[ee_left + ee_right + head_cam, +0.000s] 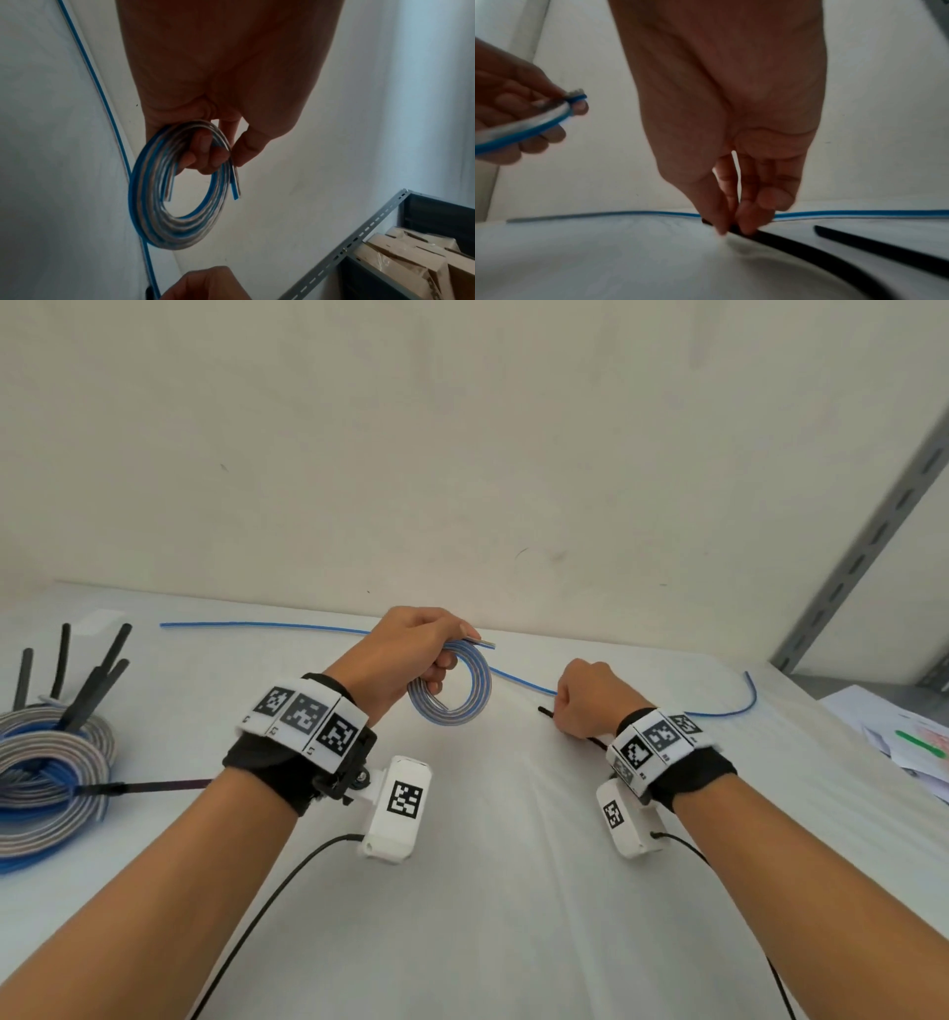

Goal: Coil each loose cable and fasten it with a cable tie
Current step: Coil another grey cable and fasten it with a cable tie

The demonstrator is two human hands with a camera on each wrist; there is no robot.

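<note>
The coiled blue-and-white cable (451,684) hangs as a small, neat ring from the left hand (405,654), raised just above the white surface (513,891). In the left wrist view the fingers (203,154) curl through the middle of the ring while the thumb presses the turns from outside, and both cut ends poke out just below the fingertips, so the winding looks finished. This coil is ready to be bound.

To the right of those fingers, the right hand (585,698) is down on the surface. The right wrist view shows its fingertips (746,219) pinching the near end of a black cable tie (795,243), which still lies flat along the cloth; a second black tie (885,247) lies just beyond it, to the right. The step in hand, then, is judged to be picking up a tie for the coil.

The next move calls for lifting the tie clear, bringing it across to the ring, threading it through the opening beside the left fingers and around all the turns, then closing it snugly. The left grip must stay firm, since the loose ends could spring out.

Behind both hands a long loose blue cable (267,625) runs across the surface, not yet coiled. Far left of the left hand sits a pile of finished coils (51,778) with black ties sticking up. A grey slotted shelf upright (862,546) stands at the far right.
</note>
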